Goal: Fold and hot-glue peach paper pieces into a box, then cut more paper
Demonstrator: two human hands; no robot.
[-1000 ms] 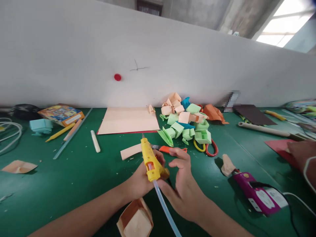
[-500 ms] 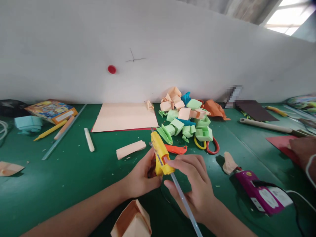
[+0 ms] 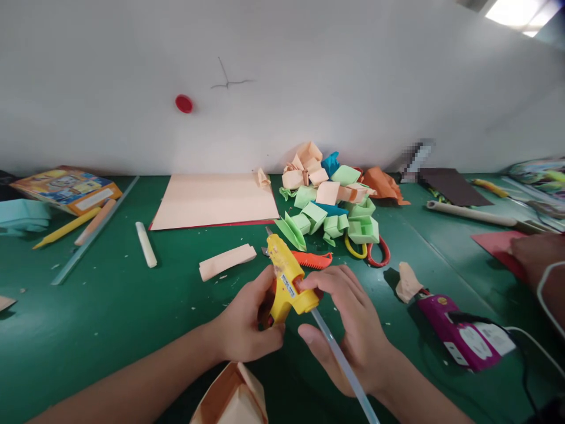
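Observation:
My left hand (image 3: 249, 321) is wrapped round the handle of a yellow hot glue gun (image 3: 282, 268), whose nozzle points away from me. A long translucent glue stick (image 3: 342, 359) sticks out of its rear towards me. My right hand (image 3: 359, 330) is open beside the gun: the index fingertip touches the slot near its back, and the thumb is spread apart below. Under my left wrist is a folded peach paper piece (image 3: 236, 397), partly cut off by the frame. Just beyond the gun lies an orange utility knife (image 3: 311, 259), partly hidden, near a folded peach strip (image 3: 227, 261).
Folded green and peach papers (image 3: 331, 200) are heaped by the wall, with scissors (image 3: 377, 253) alongside. Peach sheets (image 3: 216, 200) lie at the back. A purple power strip (image 3: 459, 333) with cables is at right, near another person's hand (image 3: 538, 256). A yellow pencil (image 3: 66, 228) lies left.
The glue gun has turned slightly, showing more of its side and handle. My right thumb stays apart from the stick. The camera view has shifted a little.

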